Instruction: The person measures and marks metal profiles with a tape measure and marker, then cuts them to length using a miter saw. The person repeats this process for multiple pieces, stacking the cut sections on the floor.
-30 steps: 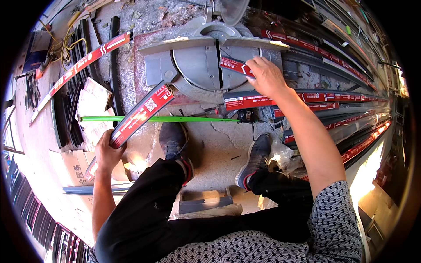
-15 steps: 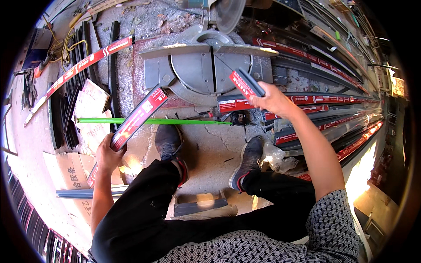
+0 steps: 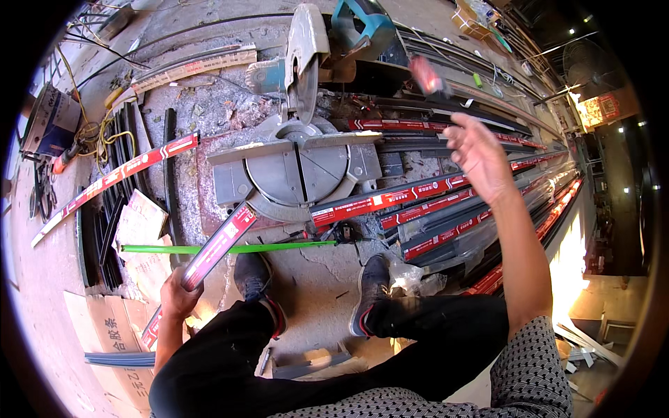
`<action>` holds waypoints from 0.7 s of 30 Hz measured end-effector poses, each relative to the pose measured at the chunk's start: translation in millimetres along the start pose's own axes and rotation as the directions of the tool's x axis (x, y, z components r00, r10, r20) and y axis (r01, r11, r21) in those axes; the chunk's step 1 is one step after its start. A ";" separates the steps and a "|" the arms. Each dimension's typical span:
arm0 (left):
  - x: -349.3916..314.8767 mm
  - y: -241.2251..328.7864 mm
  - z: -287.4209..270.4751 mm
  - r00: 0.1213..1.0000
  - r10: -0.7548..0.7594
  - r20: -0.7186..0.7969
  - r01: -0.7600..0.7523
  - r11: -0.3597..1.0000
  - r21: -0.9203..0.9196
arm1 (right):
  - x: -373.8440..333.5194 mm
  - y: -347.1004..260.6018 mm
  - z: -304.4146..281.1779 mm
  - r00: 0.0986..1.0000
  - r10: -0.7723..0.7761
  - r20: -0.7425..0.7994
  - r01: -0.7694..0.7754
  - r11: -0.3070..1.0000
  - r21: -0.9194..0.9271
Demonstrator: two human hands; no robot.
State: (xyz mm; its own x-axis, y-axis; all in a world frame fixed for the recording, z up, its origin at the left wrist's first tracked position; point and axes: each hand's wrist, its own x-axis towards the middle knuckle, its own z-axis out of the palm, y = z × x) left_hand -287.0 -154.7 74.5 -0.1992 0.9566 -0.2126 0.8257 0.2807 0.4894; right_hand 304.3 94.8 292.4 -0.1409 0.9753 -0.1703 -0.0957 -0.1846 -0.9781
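Here, I see the left hand [image 3: 180, 294], the nearer one, grasping the red-labelled strip [image 3: 226, 234], whose long axis slants forward and right toward the saw [image 3: 279, 174]. My right hand [image 3: 481, 157] is empty, a blurred red piece [image 3: 426, 75] beyond it.

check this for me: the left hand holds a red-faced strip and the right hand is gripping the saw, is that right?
The right hand is the mistake: the head view shows it open, away from the saw and gripping nothing. The left hand does hold a red-faced strip.
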 end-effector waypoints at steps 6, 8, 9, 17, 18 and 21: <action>-15.2 -31.5 3.9 0.999 0.048 -0.016 -0.048 0.997 -0.052 | -43.2 -2.9 37.9 0.998 0.061 0.035 -0.037 0.879 -0.476; -16.4 -39.9 3.2 0.999 0.024 0.027 -0.023 0.999 -0.032 | -71.8 24.7 29.6 0.989 0.145 0.003 -0.122 0.841 -0.527; -14.1 -34.8 6.9 1.000 0.010 0.021 -0.011 0.999 0.043 | -86.7 32.6 20.0 0.979 0.205 0.017 -0.159 0.810 -0.565; -48.0 -32.5 14.4 0.994 0.109 0.007 -0.109 0.993 0.036 | -132.9 63.1 -34.5 0.865 0.471 -0.172 -0.415 0.480 -0.773; -49.8 -35.2 16.6 0.995 0.097 0.038 -0.099 0.995 0.034 | -131.0 62.2 -33.8 0.868 0.464 -0.178 -0.413 0.476 -0.776; -51.2 -46.5 13.5 0.994 0.081 0.066 -0.087 0.992 0.086 | -125.5 65.1 -41.2 0.870 0.466 -0.162 -0.400 0.472 -0.786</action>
State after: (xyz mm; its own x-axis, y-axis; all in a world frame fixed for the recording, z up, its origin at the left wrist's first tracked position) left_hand -308.0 -217.8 51.3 -0.0962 0.9690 -0.2276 0.8823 0.1888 0.4311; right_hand 356.4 -34.6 245.1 -0.0073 0.7816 -0.6237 0.7858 -0.3813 -0.4870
